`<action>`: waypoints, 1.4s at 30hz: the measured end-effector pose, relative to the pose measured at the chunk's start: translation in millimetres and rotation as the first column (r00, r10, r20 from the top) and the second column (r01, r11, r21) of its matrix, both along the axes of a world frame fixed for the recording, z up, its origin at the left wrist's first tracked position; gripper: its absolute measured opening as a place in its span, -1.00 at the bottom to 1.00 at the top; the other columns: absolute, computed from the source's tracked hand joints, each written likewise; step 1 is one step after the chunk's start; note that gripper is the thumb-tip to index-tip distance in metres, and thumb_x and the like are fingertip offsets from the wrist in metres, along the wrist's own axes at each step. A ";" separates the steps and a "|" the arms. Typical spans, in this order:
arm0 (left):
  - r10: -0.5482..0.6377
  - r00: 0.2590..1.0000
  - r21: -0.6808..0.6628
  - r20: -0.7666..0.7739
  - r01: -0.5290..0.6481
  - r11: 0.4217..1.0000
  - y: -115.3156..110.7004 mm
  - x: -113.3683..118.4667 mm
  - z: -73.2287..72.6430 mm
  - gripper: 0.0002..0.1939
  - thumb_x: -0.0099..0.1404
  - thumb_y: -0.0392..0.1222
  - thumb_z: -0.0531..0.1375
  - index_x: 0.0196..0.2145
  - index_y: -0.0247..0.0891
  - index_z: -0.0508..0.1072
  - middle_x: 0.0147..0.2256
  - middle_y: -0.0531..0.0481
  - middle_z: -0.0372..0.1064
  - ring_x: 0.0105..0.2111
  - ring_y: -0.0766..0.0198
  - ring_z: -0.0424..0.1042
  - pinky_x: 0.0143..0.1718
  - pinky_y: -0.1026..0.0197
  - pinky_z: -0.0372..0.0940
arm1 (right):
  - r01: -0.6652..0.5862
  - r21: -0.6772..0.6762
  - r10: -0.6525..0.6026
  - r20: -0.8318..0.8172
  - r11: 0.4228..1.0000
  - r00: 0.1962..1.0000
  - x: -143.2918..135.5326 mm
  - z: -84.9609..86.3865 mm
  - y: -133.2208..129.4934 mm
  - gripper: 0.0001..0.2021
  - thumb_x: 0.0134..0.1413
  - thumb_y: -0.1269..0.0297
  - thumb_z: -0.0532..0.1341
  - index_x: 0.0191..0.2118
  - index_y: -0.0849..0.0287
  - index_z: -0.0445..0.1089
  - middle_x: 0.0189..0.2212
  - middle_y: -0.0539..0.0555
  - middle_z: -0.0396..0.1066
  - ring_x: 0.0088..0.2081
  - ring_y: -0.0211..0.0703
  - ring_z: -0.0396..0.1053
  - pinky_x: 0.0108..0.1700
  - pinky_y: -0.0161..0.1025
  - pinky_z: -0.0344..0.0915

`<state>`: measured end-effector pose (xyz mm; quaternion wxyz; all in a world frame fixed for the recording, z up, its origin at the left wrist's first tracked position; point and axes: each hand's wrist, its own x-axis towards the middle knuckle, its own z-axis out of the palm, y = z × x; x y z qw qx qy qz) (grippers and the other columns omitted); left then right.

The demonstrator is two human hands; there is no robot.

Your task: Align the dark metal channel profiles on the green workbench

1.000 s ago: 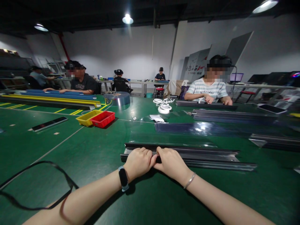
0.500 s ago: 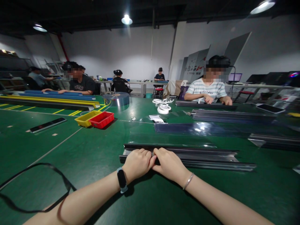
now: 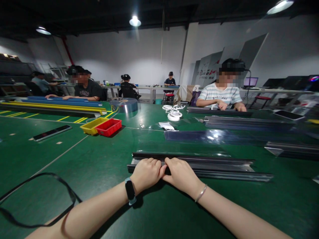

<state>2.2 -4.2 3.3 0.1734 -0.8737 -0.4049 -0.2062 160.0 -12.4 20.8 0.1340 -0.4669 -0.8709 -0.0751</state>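
A long black channel profile with a pale inner face lies crosswise on the green table in front of me. My left hand is closed over its near edge close to the left end, a dark-faced band on the wrist. Right beside it, my right hand grips the same near edge, the thumbs almost touching. Fingertips of both hands are hidden inside the channel. Behind the profile lies a clear plastic strip.
Yellow and red bins and a phone sit to the left. A black strap loops near my left forearm. White coils, film strips and another profile lie beyond. A co-worker sits opposite.
Both hands stay on the black profile in the same grip. The whole view has shifted very slightly; nothing else has visibly moved.
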 end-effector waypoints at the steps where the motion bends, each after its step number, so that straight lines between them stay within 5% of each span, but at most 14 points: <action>1: 0.000 1.000 -0.002 0.001 0.000 1.000 0.1 0.0 -0.3 -0.69 0.27 -0.13 -0.10 -0.51 -0.29 0.29 -0.55 -0.02 0.29 -0.51 0.24 0.29 -0.48 0.20 0.16 | -0.002 -0.008 0.002 0.001 1.000 1.000 0.5 0.0 0.5 -0.83 -0.04 0.17 0.07 -0.39 0.17 0.13 -0.51 0.04 0.27 -0.41 -0.18 0.26 -0.37 -0.29 0.09; 32: 0.121 0.992 -0.002 0.028 -0.121 0.993 6.7 -2.7 0.0 -0.65 0.27 -0.08 -0.11 -0.54 -0.30 0.29 -0.57 -0.06 0.31 -0.52 0.23 0.31 -0.47 0.19 0.16 | 0.087 0.122 -0.083 -0.033 0.989 0.996 2.1 -3.8 4.0 -0.77 -0.01 0.09 0.02 -0.38 0.17 0.18 -0.53 0.04 0.28 -0.44 -0.19 0.23 -0.37 -0.30 0.02; 42: 0.063 0.997 0.024 0.033 -0.064 0.998 5.5 -3.8 0.7 -0.66 0.27 -0.08 -0.09 -0.52 -0.30 0.30 -0.55 -0.06 0.30 -0.46 0.22 0.30 -0.43 0.18 0.17 | 0.033 0.083 -0.032 -0.018 0.996 0.999 0.7 -2.6 4.7 -0.80 -0.05 0.14 0.07 -0.38 0.18 0.17 -0.50 0.04 0.29 -0.40 -0.19 0.23 -0.34 -0.29 0.05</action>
